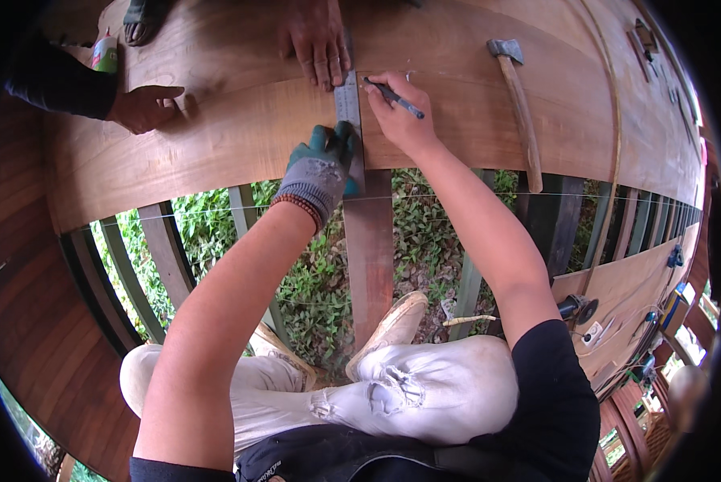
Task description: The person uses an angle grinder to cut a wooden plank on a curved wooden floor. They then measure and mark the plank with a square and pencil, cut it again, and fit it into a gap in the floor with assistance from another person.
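A metal ruler (347, 100) lies across the wooden panel (240, 136), running away from me. My left hand (314, 170), in a grey and teal work glove, holds down its near end at the panel's edge. My bare right hand (404, 120) pinches a dark pen (399, 100), with the tip on the panel just right of the ruler's far part. Another person's hand (316, 52) presses on the ruler's far end. That person's other hand (145, 108) rests on the panel to the left.
A hammer (517, 104) with a wooden handle lies to the right, its handle end over the panel's edge. A green bottle (105, 52) stands at far left. Between open joists (368, 257) under my feet, plants show. A long thin strip (616, 120) and cables sit further right.
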### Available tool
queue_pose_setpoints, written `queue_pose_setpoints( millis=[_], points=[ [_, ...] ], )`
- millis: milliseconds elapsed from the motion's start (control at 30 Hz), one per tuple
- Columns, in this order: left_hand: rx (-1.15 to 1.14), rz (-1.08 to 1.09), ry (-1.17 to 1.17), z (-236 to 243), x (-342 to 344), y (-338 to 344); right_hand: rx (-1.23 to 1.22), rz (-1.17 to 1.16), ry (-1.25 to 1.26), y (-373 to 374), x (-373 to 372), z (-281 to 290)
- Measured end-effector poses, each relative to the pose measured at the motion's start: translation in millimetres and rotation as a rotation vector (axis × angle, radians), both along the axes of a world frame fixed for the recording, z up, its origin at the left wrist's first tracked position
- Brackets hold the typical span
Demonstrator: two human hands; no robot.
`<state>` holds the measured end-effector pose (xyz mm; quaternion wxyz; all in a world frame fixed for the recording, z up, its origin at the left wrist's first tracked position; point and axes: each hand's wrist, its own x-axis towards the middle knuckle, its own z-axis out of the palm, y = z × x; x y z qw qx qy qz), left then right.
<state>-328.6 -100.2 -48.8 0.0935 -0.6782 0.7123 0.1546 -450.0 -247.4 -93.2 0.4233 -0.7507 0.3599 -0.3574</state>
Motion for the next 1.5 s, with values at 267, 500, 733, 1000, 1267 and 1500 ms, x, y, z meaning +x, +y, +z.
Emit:
queue_pose_setpoints(
  millis=[267, 500, 733, 1000, 1267, 1500],
  points=[
    [-0.068, 0.009, 0.03, -6, 2, 5, 0.155, -0.021, 0.074, -14, 12, -9],
    [0.015, 0.004, 0.051, 0, 3, 1, 0.113, 0.066, 0.213, -14, 7, 11],
    [0.033, 0.033, 0.087, 4, 5, 2, 0.217, 0.15, 0.307, 18, -18, 21],
    [0.099, 0.05, 0.09, 3, 6, 0, 0.179, -0.192, 0.052, -29, -35, 13],
    [0.07, 0.004, -0.003, 4, 2, 4, -0.412, -0.136, 0.626, -76, -43, 0],
    [-0.071, 0.055, 0.02, -11, -7, 19, -0.242, -0.178, 0.563, -25, -60, 6]
  ],
)
